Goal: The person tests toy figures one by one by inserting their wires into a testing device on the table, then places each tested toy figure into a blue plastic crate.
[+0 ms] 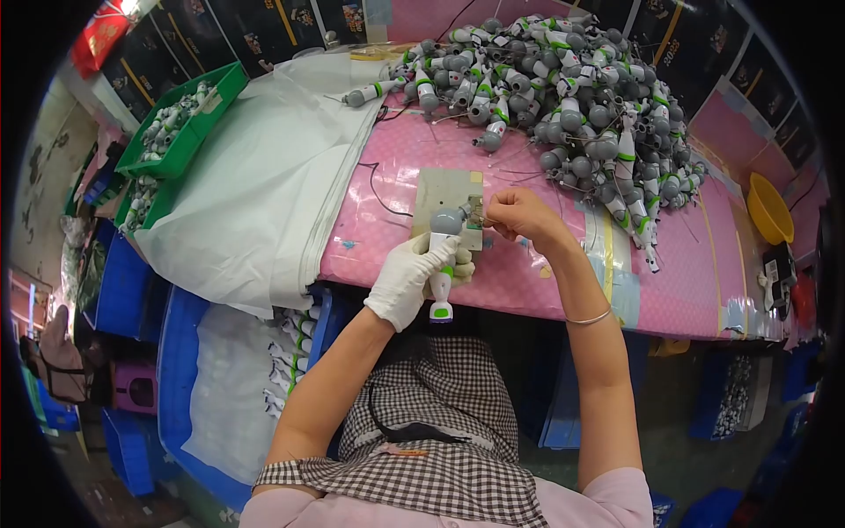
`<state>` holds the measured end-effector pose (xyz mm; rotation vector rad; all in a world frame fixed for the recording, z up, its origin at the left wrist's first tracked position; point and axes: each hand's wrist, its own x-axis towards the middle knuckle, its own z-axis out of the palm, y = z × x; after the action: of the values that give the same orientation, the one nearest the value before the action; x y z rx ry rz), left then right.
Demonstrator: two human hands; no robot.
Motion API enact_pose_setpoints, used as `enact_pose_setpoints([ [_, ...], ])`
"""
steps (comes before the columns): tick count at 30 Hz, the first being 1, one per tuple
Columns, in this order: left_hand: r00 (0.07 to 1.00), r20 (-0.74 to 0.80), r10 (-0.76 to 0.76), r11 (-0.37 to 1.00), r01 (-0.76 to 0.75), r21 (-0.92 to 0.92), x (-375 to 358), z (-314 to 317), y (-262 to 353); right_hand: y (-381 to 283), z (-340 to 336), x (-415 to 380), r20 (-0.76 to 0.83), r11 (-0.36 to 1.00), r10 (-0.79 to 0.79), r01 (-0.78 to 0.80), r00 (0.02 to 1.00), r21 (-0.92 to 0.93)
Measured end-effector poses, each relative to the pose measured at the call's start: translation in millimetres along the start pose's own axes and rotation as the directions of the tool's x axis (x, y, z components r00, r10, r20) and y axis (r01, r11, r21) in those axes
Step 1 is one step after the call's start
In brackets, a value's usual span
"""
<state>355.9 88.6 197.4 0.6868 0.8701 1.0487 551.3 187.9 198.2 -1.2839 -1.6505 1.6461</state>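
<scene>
My left hand [405, 280], in a white glove, is wrapped round a handheld device [445, 222] with a grey rounded head, a white body and green trim. Its head points away from me, toward a small metal fixture [475, 211] on a grey-green base plate [431, 187]. Just right of that fixture, my bare right hand [525, 216] has its thumb and fingers pinched together. Whatever sits between those fingertips is too small to make out.
A large heap of similar devices [572, 97] covers the table's back right. White sheeting [255, 158] lies at left, beside green trays [216, 97] of parts. Below stands a lined blue bin [176, 387] holding more devices. A yellow bowl [769, 209] is far right.
</scene>
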Motion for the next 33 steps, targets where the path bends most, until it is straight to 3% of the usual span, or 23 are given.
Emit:
enact_pose_setpoints([
  [8, 1.000, 0.002, -0.017, 1.000, 0.017, -0.010, 0, -1, 0, -1, -4, -3, 0.001, 0.997, -0.036, 0.036, 0.999, -0.075],
  [10, 1.000, 0.026, -0.011, 1.000, 0.011, 0.000, 0, -3, 1, -7, -16, -6, -0.038, 0.980, -0.118, 0.123, 0.992, 0.158],
  [12, 0.998, 0.053, -0.032, 0.999, 0.034, -0.028, 1, -7, 2, -19, -24, -1, -0.235, 0.906, -0.130, 0.212, 0.963, 0.367],
  [14, 0.995, 0.082, -0.059, 0.997, 0.063, -0.052, -2, -11, 4, -24, -31, 19, -0.426, 0.958, -0.192, 0.262, 0.884, 0.113],
  [15, 0.989, 0.109, -0.100, 0.984, 0.114, -0.134, -8, -11, 7, -17, -38, 39, -0.424, 0.959, -0.193, 0.261, 0.885, 0.109],
  [16, 0.981, 0.138, -0.139, 0.962, 0.167, -0.215, -14, -13, 9, -3, -49, 62, -0.456, 0.884, -0.450, 0.311, 0.768, -0.348],
  [17, 0.972, 0.179, -0.154, 0.952, 0.194, -0.236, -24, -21, 10, 6, -57, 78, -0.352, 0.627, -0.682, 0.265, 0.641, -0.732],
  [18, 0.966, 0.173, -0.190, 0.944, 0.228, -0.237, -37, -27, 16, 6, -62, 83, -0.339, 0.627, -0.679, 0.274, 0.651, -0.729],
  [20, 0.983, 0.043, -0.178, 0.973, 0.183, -0.139, -72, -54, 25, 5, -56, 102, -0.222, 0.299, -0.669, -0.017, 0.709, -0.954],
  [21, 0.987, -0.044, -0.157, 0.986, 0.154, -0.065, -90, -73, 28, 6, -58, 114, -0.217, 0.239, -0.600, -0.087, 0.770, -0.967],
  [22, 0.978, -0.146, -0.148, 0.989, 0.149, 0.000, -111, -93, 32, -6, -51, 108, -0.209, 0.179, -0.539, -0.132, 0.816, -0.975],
  [24, 0.924, -0.380, -0.045, 0.972, 0.128, 0.196, -162, -131, 37, 8, -73, 139, -0.156, 0.034, -0.550, -0.164, 0.820, -0.986],
  [26, 0.794, -0.606, 0.056, 0.827, 0.303, 0.473, -215, -150, 45, 32, -112, 173, -0.020, -0.109, -0.655, -0.120, 0.755, -0.987],
  [27, 0.715, -0.693, 0.091, 0.759, 0.400, 0.513, -244, -161, 41, 42, -130, 188, 0.042, -0.158, -0.706, -0.099, 0.707, -0.983],
  [28, 0.646, -0.753, 0.125, 0.677, 0.500, 0.541, -267, -176, 33, 32, -132, 187, 0.060, -0.161, -0.690, -0.072, 0.721, -0.984],
  [29, 0.596, -0.775, 0.210, 0.431, 0.655, 0.620, -295, -198, 15, 22, -133, 186, 0.078, -0.164, -0.674, -0.046, 0.735, -0.985],
  [30, 0.557, -0.806, 0.200, 0.445, 0.681, 0.582, -319, -206, 6, 13, -135, 184, 0.143, -0.158, -0.691, 0.045, 0.708, -0.986],
  [32, 0.621, -0.782, -0.056, -0.069, 0.778, 0.624, -353, -216, -6, -6, -136, 180, 0.270, -0.159, -0.715, 0.225, 0.645, -0.961],
  [33, 0.610, -0.790, -0.061, -0.064, 0.787, 0.613, -367, -225, -17, -9, -138, 178, 0.282, -0.161, -0.711, 0.240, 0.644, -0.957],
])
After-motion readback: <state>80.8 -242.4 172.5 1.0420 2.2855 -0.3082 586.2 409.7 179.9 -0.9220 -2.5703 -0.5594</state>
